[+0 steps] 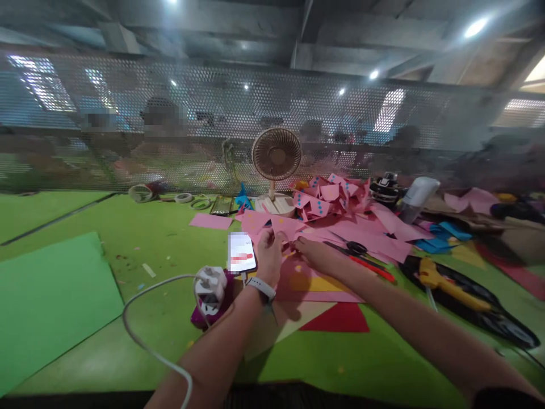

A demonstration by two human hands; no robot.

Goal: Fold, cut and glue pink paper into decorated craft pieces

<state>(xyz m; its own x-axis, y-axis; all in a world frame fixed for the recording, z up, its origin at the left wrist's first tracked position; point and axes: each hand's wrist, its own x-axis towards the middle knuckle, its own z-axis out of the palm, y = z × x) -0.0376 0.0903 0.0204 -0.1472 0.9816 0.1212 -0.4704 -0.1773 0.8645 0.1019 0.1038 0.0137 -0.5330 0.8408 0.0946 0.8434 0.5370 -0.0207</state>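
Both my hands reach out over the green table point(128, 238) to a pink paper piece point(286, 226). My left hand point(269, 255), with a white watch on its wrist, is closed and pinches the sheet's near edge. My right hand point(313, 253) is closed on the same paper from the right. Under them lie pink, yellow and red paper shapes point(336, 318). A lit phone point(241, 253) lies just left of my left hand.
A white charger block point(210, 284) with a cable sits at the near left. A small fan point(276, 156) stands behind a heap of pink cut-outs point(332, 196). Scissors point(361, 255) and a yellow glue gun point(443, 281) lie to the right. A mesh screen stands behind the table, with people beyond it.
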